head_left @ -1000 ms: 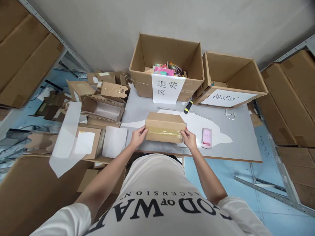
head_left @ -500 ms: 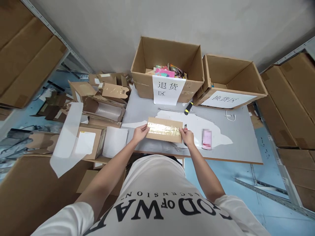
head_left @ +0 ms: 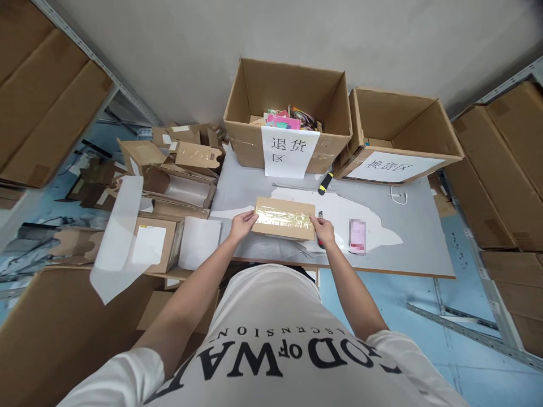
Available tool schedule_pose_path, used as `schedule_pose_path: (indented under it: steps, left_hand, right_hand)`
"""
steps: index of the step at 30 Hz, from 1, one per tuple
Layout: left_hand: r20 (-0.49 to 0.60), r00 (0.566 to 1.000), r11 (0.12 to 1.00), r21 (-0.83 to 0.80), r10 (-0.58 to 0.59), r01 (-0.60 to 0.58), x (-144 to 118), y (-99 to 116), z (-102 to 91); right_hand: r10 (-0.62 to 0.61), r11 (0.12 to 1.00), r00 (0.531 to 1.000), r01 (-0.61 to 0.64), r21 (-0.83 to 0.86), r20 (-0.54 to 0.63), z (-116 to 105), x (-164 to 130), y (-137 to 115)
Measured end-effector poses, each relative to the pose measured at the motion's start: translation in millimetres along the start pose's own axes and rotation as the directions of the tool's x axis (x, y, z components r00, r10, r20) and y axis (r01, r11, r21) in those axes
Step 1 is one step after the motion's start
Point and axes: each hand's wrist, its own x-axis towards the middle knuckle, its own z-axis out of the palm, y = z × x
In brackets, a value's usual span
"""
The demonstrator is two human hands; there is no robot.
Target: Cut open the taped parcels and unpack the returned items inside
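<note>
The carton [head_left: 284, 203] is matt brown cardboard, banded with glossy, wrinkled plastic packing tape [head_left: 284, 217]. The bench [head_left: 424, 243] has a smooth grey top and a wood-like edge; from the carton, the T-shirt [head_left: 271, 299] at six o'clock is matt cloth, and the perforated rail [head_left: 458, 326] at four o'clock is grey metal.

on the counter [head_left: 418, 226], the left bin [head_left: 246, 146] stands beside the right bin [head_left: 411, 127], behind the parcel [head_left: 283, 219]. the left hand [head_left: 241, 225] and right hand [head_left: 324, 231] flank it.
</note>
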Motion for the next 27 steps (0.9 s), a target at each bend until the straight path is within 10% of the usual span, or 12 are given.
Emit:
schedule_pose_path:
  steps: [7,17,27]
  left_hand:
    - [0.027,0.999,0.998,-0.065,-0.019,0.021,-10.5,-18.8,-12.9]
    - [0.263,0.962,0.992,0.083,0.074,-0.099,-18.8,-64.7,-23.3]
    - [0.296,0.931,0.817,0.468,0.214,-0.337,-17.6,-16.8,-32.9]
  right_hand:
    - [0.042,0.948,0.998,-0.028,0.318,-0.036,14.0,-24.7,28.5]
    - [-0.127,0.941,0.985,0.082,0.330,0.116,40.3,-62.5,51.6]
    - [-0.128,0.981,0.991,0.121,0.155,0.040,19.8,-61.3,19.7]
